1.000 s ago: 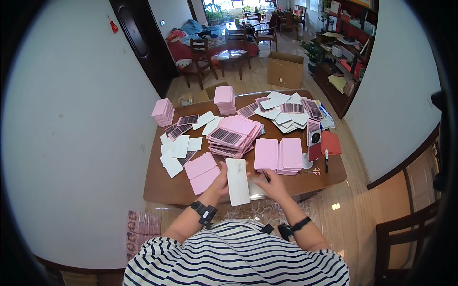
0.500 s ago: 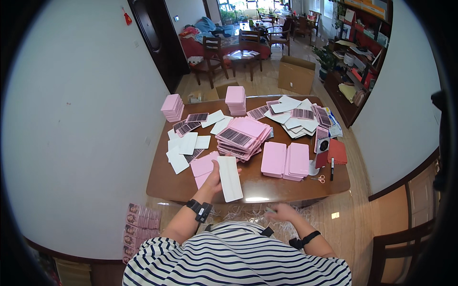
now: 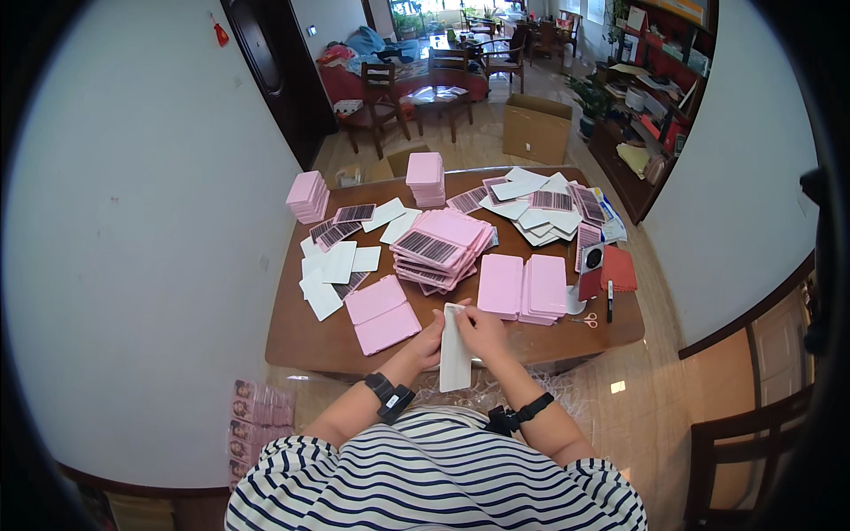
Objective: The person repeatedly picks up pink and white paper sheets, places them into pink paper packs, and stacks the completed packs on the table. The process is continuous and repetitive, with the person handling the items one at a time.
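You are sitting at the near edge of a wooden tabletop, holding a long white sleeve upright between both hands. Your left hand is gripping the sleeve along its left edge, while your right hand is pinching it near the top, fingers curled over the upper corner. The sleeve is hanging just past the tabletop's near edge, above your striped shirt.

On the floor at far left, a pack of pink printed sheets is lying beside the tabletop. Moving across, a small pink stack is standing at the far left corner, with white cards fanned out in front of it. Two pink cases are lying just left of your hands. A heaped pile of pink barcoded boxes is filling the middle, and another pink stack is rising behind it. Just right of your hands, flat pink cases are sitting side by side. Farther right, loose white cards are spreading out, and scissors, a pen and a red pad are resting near the right edge.
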Available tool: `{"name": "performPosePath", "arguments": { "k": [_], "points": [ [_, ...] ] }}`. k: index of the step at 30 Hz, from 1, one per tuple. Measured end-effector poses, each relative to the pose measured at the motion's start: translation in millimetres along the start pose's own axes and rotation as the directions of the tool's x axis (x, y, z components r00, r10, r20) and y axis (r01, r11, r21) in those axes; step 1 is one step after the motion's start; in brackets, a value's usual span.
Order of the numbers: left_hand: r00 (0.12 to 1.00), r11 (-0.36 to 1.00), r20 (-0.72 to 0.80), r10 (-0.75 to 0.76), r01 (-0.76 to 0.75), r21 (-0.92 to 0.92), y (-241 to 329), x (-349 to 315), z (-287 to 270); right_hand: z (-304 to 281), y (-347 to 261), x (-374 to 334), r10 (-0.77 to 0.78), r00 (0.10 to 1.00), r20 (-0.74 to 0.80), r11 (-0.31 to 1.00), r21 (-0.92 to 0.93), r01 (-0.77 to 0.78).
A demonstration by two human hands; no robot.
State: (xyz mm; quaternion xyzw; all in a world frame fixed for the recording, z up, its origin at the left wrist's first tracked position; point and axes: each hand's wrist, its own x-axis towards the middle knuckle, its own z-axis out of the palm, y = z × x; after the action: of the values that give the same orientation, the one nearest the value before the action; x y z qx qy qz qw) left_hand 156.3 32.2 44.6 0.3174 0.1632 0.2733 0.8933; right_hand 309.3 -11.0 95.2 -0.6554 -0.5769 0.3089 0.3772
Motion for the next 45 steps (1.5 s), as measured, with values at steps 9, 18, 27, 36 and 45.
{"name": "performPosePath", "arguments": {
  "k": [9,18,27,36,45],
  "points": [
    [0.998,0.997,0.030,0.050,-0.048,-0.064,10.2,-7.7,-17.1,16.0,-10.4,6.4,-0.066,0.996,0.054,0.995,-0.077,0.070],
    [0.948,0.972,-0.257,0.187,-0.217,-0.092,39.3,-25.4,-82.9,40.1,30.7,-5.9,-0.148,0.914,0.376,0.966,-0.143,0.216],
    [0.759,0.860,-0.505,0.411,-0.140,0.491,90.3,-66.6,-124.6,10.0,158.4,-88.3,0.724,0.395,0.566,0.430,-0.818,0.383],
    [0.847,-0.036,-0.121,0.517,0.163,0.986,97.9,-82.6,-87.7,82.8,33.5,50.1,0.171,0.914,0.367,0.974,0.078,-0.214],
    [0.862,-0.087,-0.083,0.500,0.145,0.986,112.9,-96.4,-114.5,148.5,-9.4,91.5,0.192,0.892,0.409,0.958,0.120,-0.261]
  ]
}}
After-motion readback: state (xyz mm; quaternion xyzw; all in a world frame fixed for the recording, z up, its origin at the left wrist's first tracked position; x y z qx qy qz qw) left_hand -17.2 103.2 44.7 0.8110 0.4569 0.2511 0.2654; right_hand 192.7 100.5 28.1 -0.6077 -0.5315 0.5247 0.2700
